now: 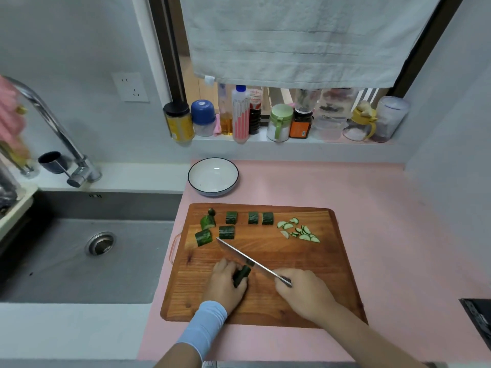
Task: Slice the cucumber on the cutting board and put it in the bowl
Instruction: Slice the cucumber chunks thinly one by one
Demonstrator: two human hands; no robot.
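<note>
A wooden cutting board [305,282] lies on the pink counter. My left hand [224,284] presses a dark green cucumber piece [242,274] onto the board's near middle. My right hand [303,290] grips a knife [247,258] whose blade rests against the free end of that piece, tip pointing up-left. Several thick cucumber chunks [231,217] lie along the board's far left. A small pile of thin half-moon slices [299,231] sits at the far right. The white bowl [194,179] with a dark rim stands empty just behind the board.
A steel sink [79,261] with a tap [53,128] lies to the left of the board. Bottles and jars [279,120] line the window ledge behind the bowl. A towel [292,41] hangs over the window. A dark object [478,317] is at the right edge.
</note>
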